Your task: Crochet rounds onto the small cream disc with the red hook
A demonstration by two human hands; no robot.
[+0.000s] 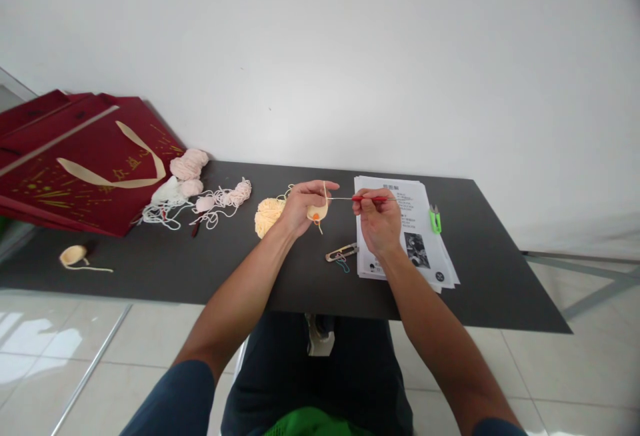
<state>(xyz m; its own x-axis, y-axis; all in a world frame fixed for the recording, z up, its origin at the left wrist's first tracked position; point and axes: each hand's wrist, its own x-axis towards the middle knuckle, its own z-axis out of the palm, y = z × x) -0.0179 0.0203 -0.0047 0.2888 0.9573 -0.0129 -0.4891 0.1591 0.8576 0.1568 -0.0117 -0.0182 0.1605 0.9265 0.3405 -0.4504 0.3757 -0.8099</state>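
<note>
My left hand (300, 204) pinches a small cream crochet piece (317, 212) with an orange marker (316, 218) on it. A strand of yarn runs up over its outstretched index finger. In my right hand (379, 219) is a crochet hook (364, 199) with a red handle, fingers closed round it. The hook's thin metal shaft points left and reaches the crochet piece; whether its tip sits in a stitch is too small to tell. Just left of my left hand lies a pale yellow yarn ball (269, 216), partly hidden behind the wrist.
Under my right hand lie printed sheets (425, 249), with green thread snips (435, 220) at their right edge. Gold-coloured snips (341, 253) and stitch markers (343, 264) lie nearby. Leftward are pink yarn (189, 164), a cream crocheted cup (73, 255) and dark red bags (90, 163). A white wall stands behind the table.
</note>
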